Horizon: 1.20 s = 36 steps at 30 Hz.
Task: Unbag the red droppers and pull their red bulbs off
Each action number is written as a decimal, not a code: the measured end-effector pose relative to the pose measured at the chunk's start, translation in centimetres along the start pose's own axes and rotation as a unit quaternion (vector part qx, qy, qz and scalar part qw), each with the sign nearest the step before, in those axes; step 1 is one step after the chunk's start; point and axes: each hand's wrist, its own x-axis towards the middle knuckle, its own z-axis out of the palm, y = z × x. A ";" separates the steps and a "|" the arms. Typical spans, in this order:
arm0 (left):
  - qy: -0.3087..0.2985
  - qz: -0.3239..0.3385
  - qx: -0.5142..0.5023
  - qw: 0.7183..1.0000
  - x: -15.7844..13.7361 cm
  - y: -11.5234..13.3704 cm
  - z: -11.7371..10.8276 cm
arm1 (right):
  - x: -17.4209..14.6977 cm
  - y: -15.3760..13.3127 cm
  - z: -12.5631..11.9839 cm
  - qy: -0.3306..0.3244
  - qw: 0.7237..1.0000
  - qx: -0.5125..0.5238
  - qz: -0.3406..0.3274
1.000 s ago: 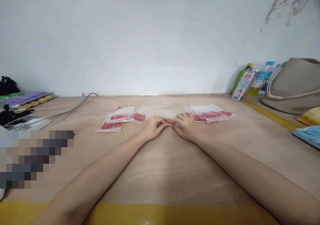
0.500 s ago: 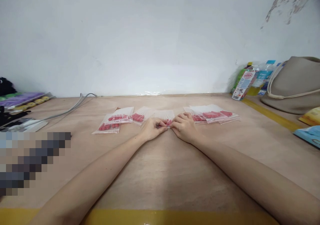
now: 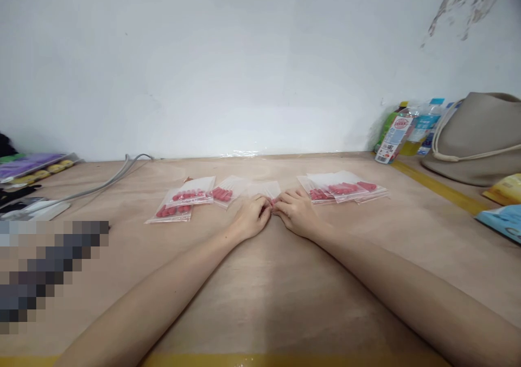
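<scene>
Clamped grip: left hand and right hand pinch the middle bag.
Uneven tugging could tear it, spilling red pieces.

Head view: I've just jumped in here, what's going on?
A person's left hand and right hand are together at the near edge of a flat, clear plastic bag, closed on it; exactly what they are doing there is hidden. The bag lies on a brown, wood-like tabletop. More clear bags with small red, rounded pieces inside lie to both sides, some overlapping.
</scene>
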 end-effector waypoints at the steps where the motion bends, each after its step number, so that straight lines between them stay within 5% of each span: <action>1: 0.009 -0.005 0.007 1.000 0.0 0.0 0.1 | 0.1 -0.2 0.0 -0.002 1.000 0.001 0.002; 5: 0.062 -0.055 0.033 0.996 -0.1 0.0 0.0 | 0.2 -0.8 -0.3 -0.011 0.999 0.046 0.009; 10: 0.140 -0.118 -0.037 0.982 -0.2 -0.9 -0.1 | -0.5 -0.1 -1.5 -0.054 0.964 0.258 0.029; 14: 0.082 -0.108 -0.102 0.985 -0.3 -1.6 -0.5 | -1.2 1.3 -2.2 -0.058 0.944 0.313 0.088; 21: -0.042 0.001 -0.014 0.999 -0.9 -0.7 -1.9 | -1.4 2.0 -1.4 0.030 0.969 0.183 0.163; 27: -0.073 0.012 0.000 0.997 -1.4 -0.5 -2.2 | -1.0 1.1 -2.2 -0.062 0.960 0.241 0.126; 36: -0.039 -0.006 0.035 0.999 -1.2 -0.5 -1.9 | -0.5 2.3 -2.5 -0.160 0.921 0.335 0.122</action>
